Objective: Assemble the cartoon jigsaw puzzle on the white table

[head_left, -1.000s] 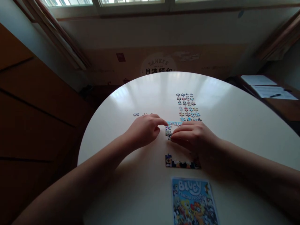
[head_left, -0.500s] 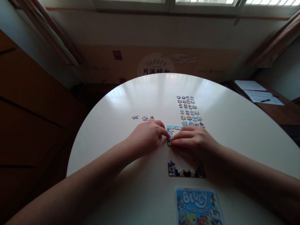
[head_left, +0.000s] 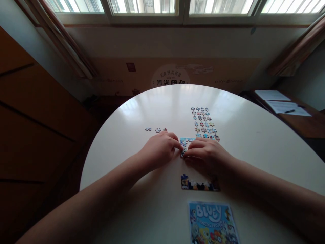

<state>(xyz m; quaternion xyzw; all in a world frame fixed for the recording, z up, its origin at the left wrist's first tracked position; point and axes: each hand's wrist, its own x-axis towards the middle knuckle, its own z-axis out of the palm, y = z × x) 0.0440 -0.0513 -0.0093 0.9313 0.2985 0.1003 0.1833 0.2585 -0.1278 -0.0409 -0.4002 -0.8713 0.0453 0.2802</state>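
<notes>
Near the middle of the white table, my left hand (head_left: pixel 162 147) and my right hand (head_left: pixel 207 149) meet at the left edge of a partly joined puzzle section (head_left: pixel 183 141). The fingertips of both hands press on small pieces at its lower left corner. My right hand hides the right part of this section. Nearer to me lies another joined strip (head_left: pixel 200 185) with dark blue and orange pieces, its right end in shadow. Rows of loose puzzle pieces (head_left: pixel 203 124) lie beyond my right hand. A few more loose pieces (head_left: pixel 157 130) lie just past my left hand.
A blue picture card (head_left: pixel 213 222) with "Bluey" on it lies at the near side of the round table (head_left: pixel 114 135). Papers (head_left: pixel 286 106) and a pen (head_left: pixel 289 111) rest on a brown surface at the right. Windows and a wall are beyond the table.
The view has tilted up slightly, so more of the windows shows. Both hands stay at the same puzzle edge, with the fingers of my right hand shifted very little.
</notes>
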